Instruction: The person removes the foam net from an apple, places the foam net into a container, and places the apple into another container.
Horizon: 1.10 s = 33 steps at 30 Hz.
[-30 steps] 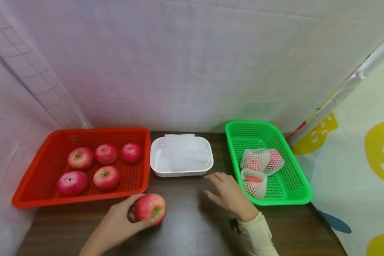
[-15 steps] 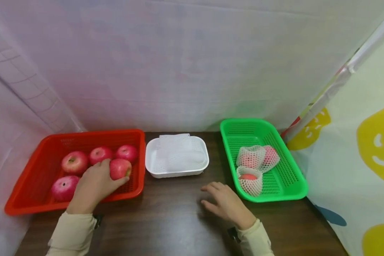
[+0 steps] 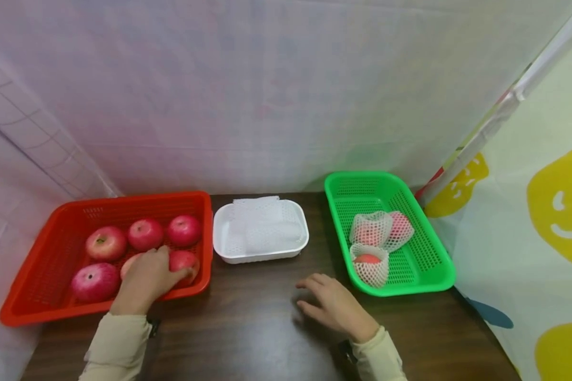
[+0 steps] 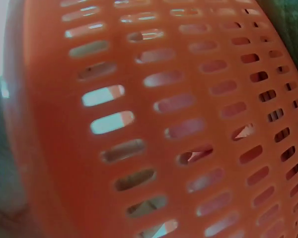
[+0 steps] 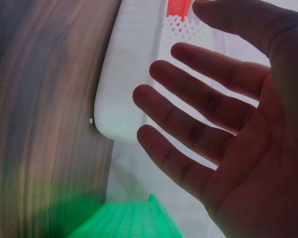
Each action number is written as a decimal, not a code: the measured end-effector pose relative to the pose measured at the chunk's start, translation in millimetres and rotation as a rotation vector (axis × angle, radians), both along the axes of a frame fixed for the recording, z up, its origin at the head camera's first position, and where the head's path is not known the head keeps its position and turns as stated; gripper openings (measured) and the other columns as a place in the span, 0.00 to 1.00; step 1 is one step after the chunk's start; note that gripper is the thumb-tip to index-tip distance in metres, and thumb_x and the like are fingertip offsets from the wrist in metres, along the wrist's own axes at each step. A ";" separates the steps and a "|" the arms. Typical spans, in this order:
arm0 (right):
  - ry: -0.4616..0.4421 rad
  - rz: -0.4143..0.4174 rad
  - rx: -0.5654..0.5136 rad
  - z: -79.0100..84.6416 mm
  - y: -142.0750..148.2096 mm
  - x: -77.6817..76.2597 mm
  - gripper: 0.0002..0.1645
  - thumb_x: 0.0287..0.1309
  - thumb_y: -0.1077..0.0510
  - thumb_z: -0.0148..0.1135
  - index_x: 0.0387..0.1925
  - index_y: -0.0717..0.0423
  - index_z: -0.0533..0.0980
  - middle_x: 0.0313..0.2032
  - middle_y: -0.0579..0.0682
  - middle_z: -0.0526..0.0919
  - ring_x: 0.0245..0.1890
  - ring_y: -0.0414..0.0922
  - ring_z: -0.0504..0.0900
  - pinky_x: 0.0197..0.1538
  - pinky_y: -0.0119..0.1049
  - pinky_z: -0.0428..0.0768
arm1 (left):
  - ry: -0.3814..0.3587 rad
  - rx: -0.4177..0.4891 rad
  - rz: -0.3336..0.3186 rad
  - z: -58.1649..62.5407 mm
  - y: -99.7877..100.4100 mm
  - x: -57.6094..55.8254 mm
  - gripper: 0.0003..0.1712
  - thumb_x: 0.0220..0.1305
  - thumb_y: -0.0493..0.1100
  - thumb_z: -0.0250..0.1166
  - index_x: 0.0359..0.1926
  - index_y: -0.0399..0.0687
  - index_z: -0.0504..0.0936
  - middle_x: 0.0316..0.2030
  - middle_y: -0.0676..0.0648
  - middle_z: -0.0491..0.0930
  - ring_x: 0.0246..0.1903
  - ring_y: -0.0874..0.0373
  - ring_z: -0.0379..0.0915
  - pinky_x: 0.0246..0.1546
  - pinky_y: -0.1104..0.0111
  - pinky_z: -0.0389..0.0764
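My left hand (image 3: 145,280) is inside the red basket (image 3: 33,280), gripping a red apple (image 3: 183,264) at the basket's front right. Its thumb lies across the apple's near side, and its far fingers are partly hidden. Another apple (image 3: 128,264) is half covered by that hand. The basket's slotted wall (image 4: 54,148) fills the left wrist view and hides the hand's work. My right hand (image 3: 331,304) hovers over the table with its fingers spread and holds nothing. In the right wrist view, the right hand (image 5: 238,139) shows an open palm near the white tray (image 5: 129,74).
Several more apples (image 3: 106,243) lie in the red basket. At the back centre, the white tray (image 3: 224,248) holds white foam nets (image 3: 267,227). A green basket (image 3: 438,264) on the right contains apples in foam nets (image 3: 372,230). The brown table (image 3: 248,328) extends in front.
My left hand has carried the apple from over the table leftward into the red basket and lowered it to the front right. The right hand stays nearly in place.
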State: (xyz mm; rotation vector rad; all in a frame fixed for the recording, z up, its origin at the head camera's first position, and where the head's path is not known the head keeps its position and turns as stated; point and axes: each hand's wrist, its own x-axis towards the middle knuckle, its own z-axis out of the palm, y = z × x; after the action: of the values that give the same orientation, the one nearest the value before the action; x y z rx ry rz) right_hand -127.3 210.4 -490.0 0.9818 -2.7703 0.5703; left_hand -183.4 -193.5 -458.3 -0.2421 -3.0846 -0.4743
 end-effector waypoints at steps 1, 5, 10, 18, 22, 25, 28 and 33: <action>0.000 -0.001 0.003 0.2 0.0 0.3 0.20 0.59 0.49 0.70 0.51 0.52 0.80 0.46 0.46 0.82 0.48 0.45 0.81 0.52 0.42 0.79 | 0.007 0.003 0.000 1.8 0.5 2.1 0.29 0.56 0.56 0.72 0.36 0.31 0.76 0.25 0.40 0.74 0.28 0.40 0.75 0.33 0.46 0.77; 0.004 -0.003 0.004 3.2 -0.2 2.0 0.20 0.59 0.48 0.70 0.51 0.52 0.81 0.46 0.46 0.82 0.48 0.44 0.81 0.51 0.42 0.79 | 0.051 0.033 0.005 12.3 4.4 17.3 0.29 0.57 0.54 0.73 0.42 0.30 0.78 0.31 0.35 0.79 0.34 0.37 0.76 0.40 0.43 0.75; 0.015 0.005 -0.014 7.1 -0.8 6.1 0.21 0.59 0.49 0.70 0.51 0.53 0.80 0.44 0.45 0.82 0.46 0.44 0.81 0.50 0.41 0.80 | 0.055 0.063 0.028 28.6 19.5 51.2 0.34 0.58 0.56 0.73 0.53 0.32 0.78 0.43 0.29 0.80 0.41 0.34 0.76 0.37 0.40 0.78; -0.007 0.012 -0.028 0.3 1.3 15.1 0.20 0.59 0.51 0.71 0.51 0.54 0.80 0.44 0.45 0.82 0.46 0.44 0.81 0.50 0.41 0.80 | -0.145 0.121 0.088 23.1 58.9 107.3 0.36 0.57 0.65 0.71 0.58 0.46 0.79 0.45 0.45 0.82 0.44 0.45 0.78 0.40 0.44 0.80; 0.020 0.030 -0.018 2.9 4.9 14.0 0.20 0.59 0.50 0.71 0.51 0.54 0.80 0.44 0.45 0.82 0.46 0.44 0.81 0.50 0.41 0.80 | -0.245 0.139 0.068 13.9 70.3 116.4 0.37 0.55 0.66 0.72 0.58 0.49 0.80 0.48 0.44 0.82 0.47 0.44 0.78 0.42 0.42 0.79; 0.045 0.036 -0.005 13.2 12.1 10.3 0.20 0.59 0.51 0.71 0.51 0.54 0.80 0.44 0.46 0.82 0.46 0.44 0.81 0.50 0.41 0.80 | -0.264 0.154 0.048 9.1 73.3 117.3 0.36 0.55 0.65 0.73 0.58 0.49 0.80 0.49 0.45 0.82 0.48 0.44 0.78 0.43 0.43 0.79; 0.072 0.037 0.004 31.2 24.9 3.2 0.22 0.58 0.52 0.72 0.51 0.56 0.79 0.44 0.47 0.83 0.45 0.44 0.81 0.49 0.42 0.81 | -0.286 0.159 0.043 7.2 75.0 115.3 0.36 0.55 0.65 0.73 0.58 0.49 0.80 0.48 0.46 0.82 0.47 0.45 0.78 0.43 0.43 0.79; 0.218 0.076 0.039 73.3 60.3 -27.8 0.23 0.52 0.59 0.74 0.50 0.59 0.79 0.42 0.51 0.82 0.39 0.47 0.82 0.42 0.44 0.83 | -0.303 0.164 0.036 6.5 77.2 112.6 0.37 0.54 0.65 0.74 0.57 0.49 0.80 0.50 0.46 0.81 0.49 0.44 0.77 0.47 0.42 0.78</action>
State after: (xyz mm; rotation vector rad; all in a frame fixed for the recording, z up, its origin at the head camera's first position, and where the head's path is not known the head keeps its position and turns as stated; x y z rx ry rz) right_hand -155.1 270.7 -416.6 1.0908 -2.5708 0.3935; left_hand -70.8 -116.3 -451.8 -0.1212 -3.3052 -0.8301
